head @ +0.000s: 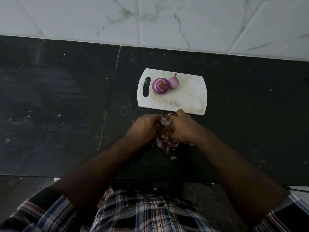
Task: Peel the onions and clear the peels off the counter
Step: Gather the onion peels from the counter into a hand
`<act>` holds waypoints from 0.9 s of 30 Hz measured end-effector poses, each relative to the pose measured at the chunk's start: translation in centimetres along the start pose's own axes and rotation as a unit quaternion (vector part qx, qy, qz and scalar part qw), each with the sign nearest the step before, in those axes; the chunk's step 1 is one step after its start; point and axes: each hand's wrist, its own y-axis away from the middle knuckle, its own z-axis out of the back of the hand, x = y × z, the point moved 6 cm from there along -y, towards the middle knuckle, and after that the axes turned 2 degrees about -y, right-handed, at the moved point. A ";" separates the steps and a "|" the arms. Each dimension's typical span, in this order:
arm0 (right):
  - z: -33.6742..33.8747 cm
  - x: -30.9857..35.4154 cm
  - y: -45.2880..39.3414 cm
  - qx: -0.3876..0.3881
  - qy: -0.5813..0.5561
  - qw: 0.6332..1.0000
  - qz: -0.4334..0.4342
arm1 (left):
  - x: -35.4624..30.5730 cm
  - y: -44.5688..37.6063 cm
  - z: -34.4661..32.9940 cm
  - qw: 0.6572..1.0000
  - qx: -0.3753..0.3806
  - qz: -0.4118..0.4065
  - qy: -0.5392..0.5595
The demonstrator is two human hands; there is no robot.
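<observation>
Left hand (145, 125): on the counter (66, 101), knuckles up, fingers curled inward toward the right hand; they close on the left edge of the peels, though the tips are hidden under the hand.
Right hand (181, 127): facing the left hand, fingers curled down over the peels from the other side; a pale, blurred scrap shows at the fingertips where the two hands meet.
Peels (164, 141): a reddish-purple heap pressed between both hands, its loose tail spilling out below the fingers toward the person; a small crumb (173, 157) lies alone further that way.
Board (184, 96): white, with a handle slot at its left end, just beyond the fingertips; its near edge almost touches the right hand's knuckles.
Big onion (160, 85): peeled, purple, on the board beyond the left hand's fingers, well clear of them.
Small onion (174, 81): paler, stalk pointing away, touching the big onion on its right.
Wall (150, 19): pale marbled tiles behind the counter, far beyond both hands.
Shirt (143, 213): checked, below the forearms.
</observation>
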 end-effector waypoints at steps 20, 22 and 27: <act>-0.8 0.4 0.7 -0.048 -0.051 0.996 -0.053 | -2.6 -2.1 -1.6 0.988 0.108 -0.022 -0.111; -0.6 0.8 0.4 -0.056 -0.046 0.997 -0.040 | -2.7 -2.2 -1.6 0.991 0.102 -0.008 -0.090; -0.2 0.2 0.4 -0.097 -0.098 0.990 -0.031 | -2.2 -1.8 -1.2 0.995 0.082 0.063 -0.004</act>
